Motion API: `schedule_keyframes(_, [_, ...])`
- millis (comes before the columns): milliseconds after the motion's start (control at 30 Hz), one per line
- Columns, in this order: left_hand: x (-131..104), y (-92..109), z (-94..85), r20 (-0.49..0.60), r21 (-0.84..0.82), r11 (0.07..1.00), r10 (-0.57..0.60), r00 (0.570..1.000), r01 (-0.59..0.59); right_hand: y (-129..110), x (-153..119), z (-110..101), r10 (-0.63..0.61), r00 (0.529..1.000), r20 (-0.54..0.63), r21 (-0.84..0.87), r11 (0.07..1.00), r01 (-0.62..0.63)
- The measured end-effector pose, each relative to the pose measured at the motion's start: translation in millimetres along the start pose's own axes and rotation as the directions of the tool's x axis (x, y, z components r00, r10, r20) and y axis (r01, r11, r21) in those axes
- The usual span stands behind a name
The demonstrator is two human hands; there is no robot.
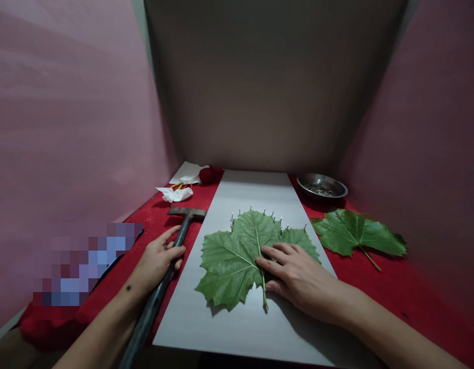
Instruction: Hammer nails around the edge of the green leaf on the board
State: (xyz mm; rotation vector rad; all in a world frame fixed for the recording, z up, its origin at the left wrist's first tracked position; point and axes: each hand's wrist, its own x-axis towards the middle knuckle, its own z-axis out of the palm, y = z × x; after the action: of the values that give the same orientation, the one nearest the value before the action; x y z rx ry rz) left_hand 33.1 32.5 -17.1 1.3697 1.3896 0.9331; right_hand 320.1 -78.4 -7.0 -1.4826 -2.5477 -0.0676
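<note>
The left hand (pixel 162 256) is reaching in low from the left, palm turned inward, its thumb and fingers loosely curling around the dark, round handle of a hammer (pixel 156 294). The blocky, worn metal head is lying toward the far side, near the edge of a smooth, pale board (pixel 255 189). The right hand (pixel 294 274) is coming in from the right, palm down, fingers spreading flat across a broad green leaf (pixel 229 256) and holding it against the board. The leaf is lying at the middle of the board's nearer part, matte and jagged-edged, its raised pale veins meeting at a thin stem. Slender, shiny nails (pixel 251 207) are standing along its far edge. Red cloth (pixel 375 302) is showing on both sides. At right, a glossier second leaf (pixel 348 233) is lying before a shallow metal bowl (pixel 345 192) containing small, thin metallic pieces.
</note>
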Motion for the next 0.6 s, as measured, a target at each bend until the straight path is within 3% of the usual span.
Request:
schedule_keyframes(300, [-3, 4, 1.5, 0.001, 0.009, 1.0, 0.003, 1.0, -0.003, 3, -1, -3, 0.008, 1.0, 0.03, 0.05, 0.999, -0.009])
schedule_keyframes(600, [-2, 4, 0.8, 0.017, -0.007, 1.0, -0.001, 1.0, 0.001, 13, -5, 5, 0.044, 0.992, -0.114, -0.013, 0.999, -0.046])
